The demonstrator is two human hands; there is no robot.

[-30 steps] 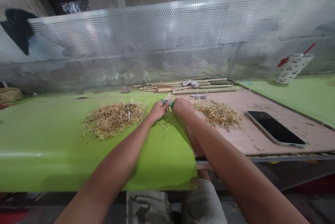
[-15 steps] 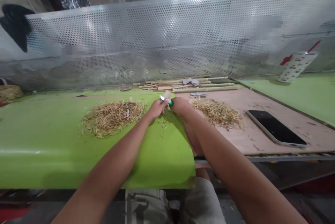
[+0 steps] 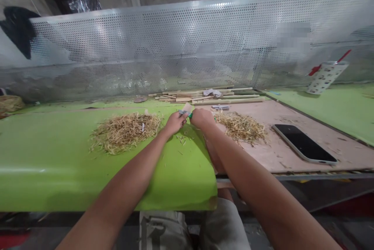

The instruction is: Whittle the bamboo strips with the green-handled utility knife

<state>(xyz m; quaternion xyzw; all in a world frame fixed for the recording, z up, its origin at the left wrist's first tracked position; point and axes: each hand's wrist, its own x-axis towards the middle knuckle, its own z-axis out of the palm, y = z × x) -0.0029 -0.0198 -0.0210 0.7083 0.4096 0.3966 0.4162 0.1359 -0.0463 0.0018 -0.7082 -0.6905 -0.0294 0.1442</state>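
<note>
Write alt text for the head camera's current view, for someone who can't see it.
A person's right hand holds a green-handled blade beside a pale strip in the left hand, over a green sheet. Straw-coloured shavings lie in a left pile and a right pile, with sticks behind and a phone farther right.

My right hand (image 3: 203,118) covers most of the grip on the green-handled blade (image 3: 184,113). My left hand (image 3: 174,122) hides the lower end of the pale strip (image 3: 187,107); can't tell where the edge meets it. My right wrist blocks part of the right shavings pile (image 3: 245,127). Woven basket (image 3: 11,103), black cloth (image 3: 18,28): clipped at left. Patches on the perforated panel (image 3: 175,24): too blurred.
</note>
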